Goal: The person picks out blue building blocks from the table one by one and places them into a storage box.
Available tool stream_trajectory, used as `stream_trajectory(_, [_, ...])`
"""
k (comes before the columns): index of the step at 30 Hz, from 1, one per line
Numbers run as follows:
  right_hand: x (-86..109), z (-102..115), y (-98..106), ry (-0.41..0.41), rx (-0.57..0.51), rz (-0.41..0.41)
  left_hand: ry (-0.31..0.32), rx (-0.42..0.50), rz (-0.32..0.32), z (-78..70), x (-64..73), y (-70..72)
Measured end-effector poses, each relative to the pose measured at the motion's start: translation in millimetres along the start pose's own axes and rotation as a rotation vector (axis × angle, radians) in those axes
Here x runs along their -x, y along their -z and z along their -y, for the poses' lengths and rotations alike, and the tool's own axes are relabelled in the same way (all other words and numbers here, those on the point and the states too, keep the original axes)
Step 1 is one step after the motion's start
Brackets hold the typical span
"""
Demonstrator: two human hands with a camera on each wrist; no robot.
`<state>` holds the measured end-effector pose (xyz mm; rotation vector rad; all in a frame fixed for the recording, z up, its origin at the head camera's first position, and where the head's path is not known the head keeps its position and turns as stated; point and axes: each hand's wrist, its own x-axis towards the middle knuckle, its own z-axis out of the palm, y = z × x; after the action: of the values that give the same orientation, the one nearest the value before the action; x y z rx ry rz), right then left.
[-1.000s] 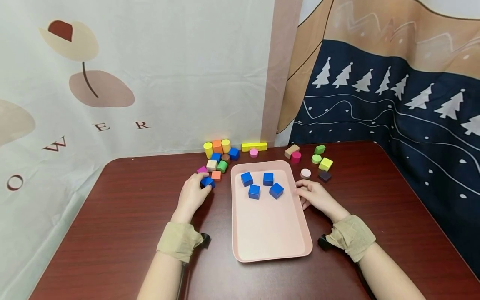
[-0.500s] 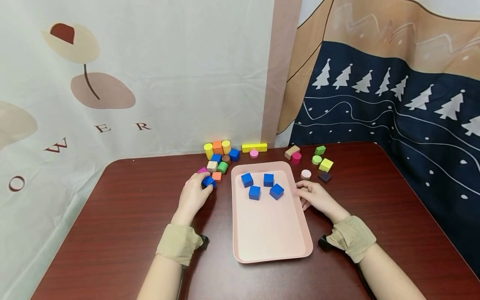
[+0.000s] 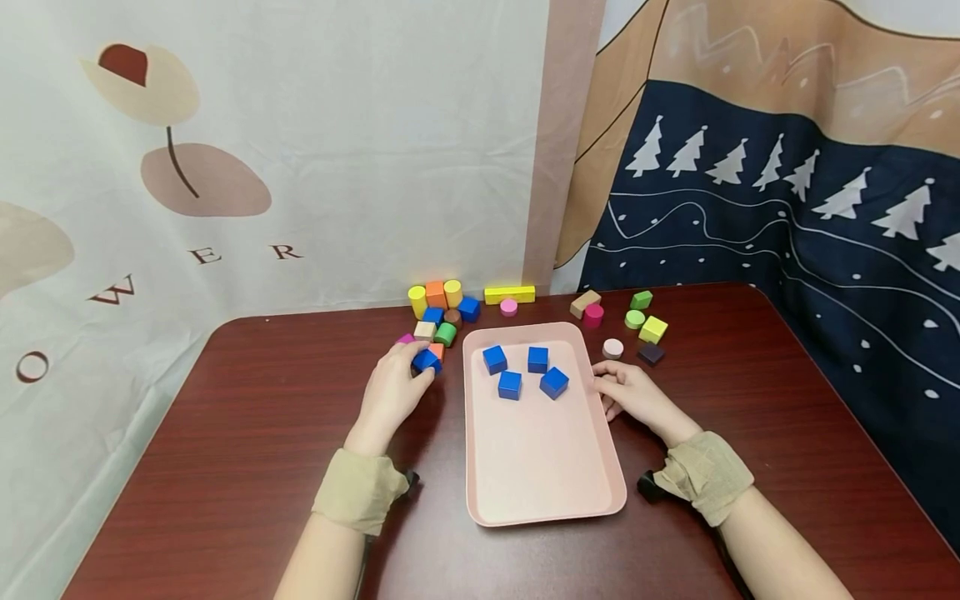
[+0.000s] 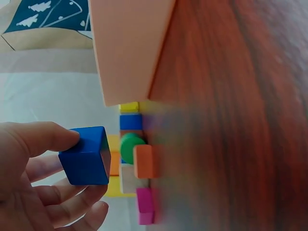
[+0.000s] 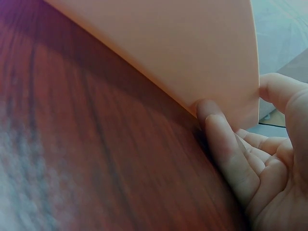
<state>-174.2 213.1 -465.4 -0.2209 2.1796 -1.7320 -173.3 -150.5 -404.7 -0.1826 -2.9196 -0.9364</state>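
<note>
My left hand (image 3: 392, 389) pinches a blue cube (image 4: 86, 159) between thumb and fingers. In the left wrist view the cube is above the tabletop, with a loose group of blocks behind it. A pink tray (image 3: 540, 467) lies in the middle of the table, and several blue cubes (image 3: 509, 385) sit in its far half. My right hand (image 3: 633, 392) holds the tray's right edge; in the right wrist view the thumb (image 5: 276, 89) is at the rim and the index finger (image 5: 221, 139) presses the outer wall from below.
Left of the tray's far end stand mixed blocks, among them a green cylinder (image 3: 446, 334) and an orange block (image 3: 436, 293). A yellow bar (image 3: 509, 294) lies behind the tray. To the right are a lime cube (image 3: 653, 329), a black block (image 3: 651, 353) and a white disc (image 3: 612, 348).
My left hand has moved slightly right with the blue cube, which now overlaps the near orange block in the head view. The right hand and the tray stay where they were.
</note>
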Motion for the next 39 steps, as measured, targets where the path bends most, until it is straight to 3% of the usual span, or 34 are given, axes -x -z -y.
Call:
stream_trajectory(12, [0.3, 0, 0, -0.003, 0.000, 0.000, -0.065, -0.007, 0.002, -29.1, 6.7, 6.8])
stream_trajectory(21, [0.3, 0, 0, -0.012, 0.007, -0.002, -0.052, -0.003, 0.057, -51.6, 11.3, 6.5])
stream_trajectory(34, [-1.0, -3, 0, -0.012, 0.022, -0.011, -0.165, -0.013, 0.079, -75.7, 17.5, 6.3])
stream_trajectory(39, [-1.2, -3, 1, -0.024, 0.023, -0.016, -0.155, -0.001, 0.101, -83.3, 18.5, 3.5])
